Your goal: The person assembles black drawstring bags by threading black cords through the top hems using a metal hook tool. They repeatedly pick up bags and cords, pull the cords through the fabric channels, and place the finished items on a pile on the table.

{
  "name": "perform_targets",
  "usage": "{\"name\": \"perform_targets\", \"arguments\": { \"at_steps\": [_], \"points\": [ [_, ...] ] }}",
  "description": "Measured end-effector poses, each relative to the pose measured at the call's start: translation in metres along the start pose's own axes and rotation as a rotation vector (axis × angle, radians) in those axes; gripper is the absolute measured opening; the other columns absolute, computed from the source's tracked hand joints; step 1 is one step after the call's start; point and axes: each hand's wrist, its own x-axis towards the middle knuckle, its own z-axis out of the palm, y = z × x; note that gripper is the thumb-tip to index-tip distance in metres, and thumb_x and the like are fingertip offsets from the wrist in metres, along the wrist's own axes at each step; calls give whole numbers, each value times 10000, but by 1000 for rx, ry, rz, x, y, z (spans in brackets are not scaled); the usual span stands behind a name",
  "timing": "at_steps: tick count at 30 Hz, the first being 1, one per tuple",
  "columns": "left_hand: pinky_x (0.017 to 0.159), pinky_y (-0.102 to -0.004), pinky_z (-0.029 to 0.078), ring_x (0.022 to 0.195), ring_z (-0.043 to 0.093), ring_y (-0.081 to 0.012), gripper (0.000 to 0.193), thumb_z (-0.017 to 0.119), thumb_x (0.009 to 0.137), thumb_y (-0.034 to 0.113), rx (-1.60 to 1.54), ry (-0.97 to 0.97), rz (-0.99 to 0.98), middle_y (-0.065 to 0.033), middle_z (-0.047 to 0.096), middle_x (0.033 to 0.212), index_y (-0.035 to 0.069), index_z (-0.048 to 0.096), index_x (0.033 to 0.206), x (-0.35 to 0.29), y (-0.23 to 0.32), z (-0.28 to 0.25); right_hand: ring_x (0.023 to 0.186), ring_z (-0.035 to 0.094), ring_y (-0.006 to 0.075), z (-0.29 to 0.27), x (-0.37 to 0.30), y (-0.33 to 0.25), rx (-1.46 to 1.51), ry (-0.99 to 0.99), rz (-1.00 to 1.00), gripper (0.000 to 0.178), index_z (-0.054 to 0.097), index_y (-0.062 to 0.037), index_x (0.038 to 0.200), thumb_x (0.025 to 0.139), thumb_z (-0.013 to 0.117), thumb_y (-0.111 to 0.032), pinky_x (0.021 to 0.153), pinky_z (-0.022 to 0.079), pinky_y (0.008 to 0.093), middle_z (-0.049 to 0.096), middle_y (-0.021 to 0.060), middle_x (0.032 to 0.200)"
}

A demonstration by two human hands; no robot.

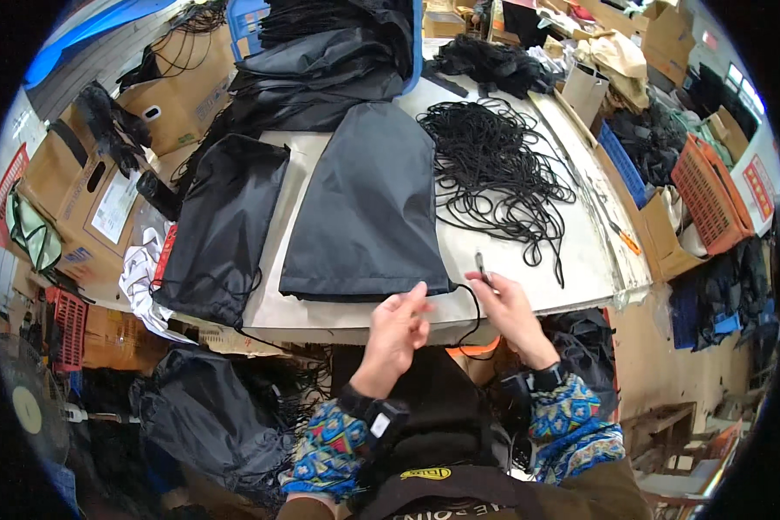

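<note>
A black drawstring bag (364,208) lies flat before me on the white table, its hemmed edge toward me. My left hand (394,334) is at that hem, its fingers loosely bent and apart, with nothing visible in them. Just right of the bag's near corner, my right hand (511,316) grips a slim tool (480,262) with a metal tip pointing away from me; its exact kind is unclear. A black cord (477,316) comes out of the bag's corner and loops down past the table edge, between my hands.
Another black bag (221,230) with cords lies at the left. Tangled black cord (503,173) is heaped on the right, and black fabric fills a blue crate (414,52) at the back. An orange-handled cutter (626,238) lies near the table's right edge. Cardboard boxes (95,186) stand left.
</note>
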Motion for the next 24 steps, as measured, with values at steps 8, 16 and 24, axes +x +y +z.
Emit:
{"name": "perform_targets", "arguments": {
  "at_steps": [8, 16, 24],
  "points": [
    [486, -219, 431, 607, 570, -107, 137, 607, 898, 141, 264, 97, 363, -42, 602, 725, 11, 574, 870, -39, -1, -9, 650, 565, 329, 45, -11, -5, -98, -182, -283, 174, 609, 29, 886, 854, 605, -143, 574, 426, 365, 570, 183, 711],
    [539, -236, 493, 603, 603, -120, 138, 603, 887, 99, 819, 152, 567, -79, 627, 773, -34, 629, 864, -64, 4, -35, 671, 574, 304, 67, -33, -23, -72, -214, -365, 93, 614, 18, 882, 834, 610, -62, 595, 446, 352, 579, 154, 766],
    [659, -284, 568, 783, 687, -206, 141, 621, 892, 152, -41, -3, 106, -127, 687, 897, 19, 664, 909, -58, 13, -34, 755, 621, 298, 42, -66, -41, 400, -86, 104, 172, 570, 35, 1029, 879, 563, -50, 676, 490, 343, 609, 144, 823]
  ]
}}
